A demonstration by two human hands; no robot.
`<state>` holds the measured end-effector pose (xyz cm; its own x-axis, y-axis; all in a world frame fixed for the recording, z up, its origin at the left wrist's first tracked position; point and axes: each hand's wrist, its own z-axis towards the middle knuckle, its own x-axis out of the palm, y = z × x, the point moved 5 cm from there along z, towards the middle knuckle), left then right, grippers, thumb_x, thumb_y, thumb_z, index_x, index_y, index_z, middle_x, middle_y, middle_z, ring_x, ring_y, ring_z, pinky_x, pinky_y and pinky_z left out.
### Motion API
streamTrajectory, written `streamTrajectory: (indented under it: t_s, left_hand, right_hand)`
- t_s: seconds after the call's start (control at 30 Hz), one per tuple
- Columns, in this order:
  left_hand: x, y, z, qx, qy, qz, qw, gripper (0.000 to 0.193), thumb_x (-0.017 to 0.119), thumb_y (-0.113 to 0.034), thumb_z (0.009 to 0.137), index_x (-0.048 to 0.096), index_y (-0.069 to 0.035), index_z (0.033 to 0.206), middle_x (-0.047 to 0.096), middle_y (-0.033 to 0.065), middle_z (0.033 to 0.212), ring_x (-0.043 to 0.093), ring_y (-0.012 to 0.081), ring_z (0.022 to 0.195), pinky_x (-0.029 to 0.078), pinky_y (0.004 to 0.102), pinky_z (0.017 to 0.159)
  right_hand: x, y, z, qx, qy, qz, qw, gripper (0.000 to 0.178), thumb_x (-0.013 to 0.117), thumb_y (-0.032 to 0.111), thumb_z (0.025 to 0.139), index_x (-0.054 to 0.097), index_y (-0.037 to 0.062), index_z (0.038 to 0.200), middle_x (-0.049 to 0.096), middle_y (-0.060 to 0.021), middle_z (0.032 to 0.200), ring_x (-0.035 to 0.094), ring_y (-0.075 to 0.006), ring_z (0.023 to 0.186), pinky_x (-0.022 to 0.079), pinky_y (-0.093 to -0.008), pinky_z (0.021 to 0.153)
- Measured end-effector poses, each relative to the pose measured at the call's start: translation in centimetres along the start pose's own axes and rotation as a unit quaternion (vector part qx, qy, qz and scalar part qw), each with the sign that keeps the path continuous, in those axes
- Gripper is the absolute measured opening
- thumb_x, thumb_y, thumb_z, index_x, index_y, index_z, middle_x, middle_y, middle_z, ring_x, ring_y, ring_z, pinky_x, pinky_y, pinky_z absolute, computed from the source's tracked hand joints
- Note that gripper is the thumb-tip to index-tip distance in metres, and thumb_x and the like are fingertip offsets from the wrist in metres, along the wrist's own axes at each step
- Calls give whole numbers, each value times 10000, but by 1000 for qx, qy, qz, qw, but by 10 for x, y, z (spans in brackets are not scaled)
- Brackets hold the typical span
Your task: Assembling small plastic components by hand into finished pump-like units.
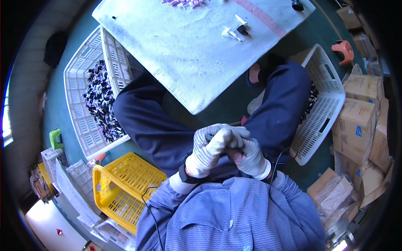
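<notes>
Both my hands, in white knitted gloves, meet in front of my chest above my lap. My left hand [212, 147] is closed, its fingers curled against those of the other hand. My right hand [250, 155] is closed too, with bare skin showing near its thumb. Whatever sits between the fingers is hidden or too small to name. Beyond them stands a table with a white cover [184, 62]. On it lie a few small white pointed pieces [231, 33] beside a black cap-like piece [242, 29], and a heap of small pink-purple pieces [184, 3] at the far edge.
Left of my knee, a white crate [75, 96] holds many small black and purple pieces [100, 100]. A yellow basket [125, 167] stands nearer. At the right are another white crate [318, 117], cardboard boxes [356, 125] and a pink stool [344, 52]. Thin cables run along both forearms.
</notes>
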<state>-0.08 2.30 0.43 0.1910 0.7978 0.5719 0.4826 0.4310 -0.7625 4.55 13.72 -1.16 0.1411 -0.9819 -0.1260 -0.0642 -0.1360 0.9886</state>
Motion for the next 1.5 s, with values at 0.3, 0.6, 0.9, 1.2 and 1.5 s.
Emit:
streamTrajectory:
  t_s: [0.3, 0.6, 0.9, 1.2, 1.5]
  left_hand:
    - [3, -7, 7, 8, 73, -26, 997, 345, 557, -228, 940, 579, 14, 694, 665, 128, 809, 656, 265, 946, 453, 444, 976]
    - [-4, 9, 13, -60, -43, -51, 996, 275, 626, -194, 942, 586, 36, 1086, 677, 114, 981, 653, 152, 811, 538, 305, 810]
    - [-21, -22, 31, -44, 19, 74, 996, 493, 616, -194, 946, 436, -2, 1364, 603, 91, 1156, 583, 171, 1029, 484, 310, 914]
    - [-59, -55, 74, 22, 3, 134, 991, 449, 633, -98, 920, 482, 17, 1327, 634, 80, 1094, 594, 124, 979, 473, 250, 883]
    - [-127, -96, 147, 85, -121, 248, 957, 411, 715, -89, 868, 561, -4, 1239, 594, -21, 927, 536, 48, 790, 442, 182, 701]
  right_hand:
    - [7, -5, -6, -102, 26, -29, 994, 327, 703, 77, 835, 573, 91, 1134, 562, -116, 1108, 566, -300, 1020, 489, -383, 853]
    - [-4, -14, 21, 120, 80, 105, 984, 189, 607, 235, 959, 597, 58, 1024, 614, -79, 883, 599, -186, 762, 486, -334, 679]
    - [-6, 1, 51, 31, 40, 5, 999, 351, 546, 380, 985, 616, 39, 945, 571, -17, 681, 547, -106, 615, 461, -281, 576]
    - [-18, -7, 117, 69, 94, -12, 993, 268, 547, 222, 970, 632, 13, 1114, 620, -46, 747, 610, -130, 702, 498, -284, 675]
    - [-103, -28, 241, 57, -39, -262, 963, 264, 610, 256, 908, 669, 46, 1057, 694, -178, 904, 678, -320, 843, 516, -382, 761]
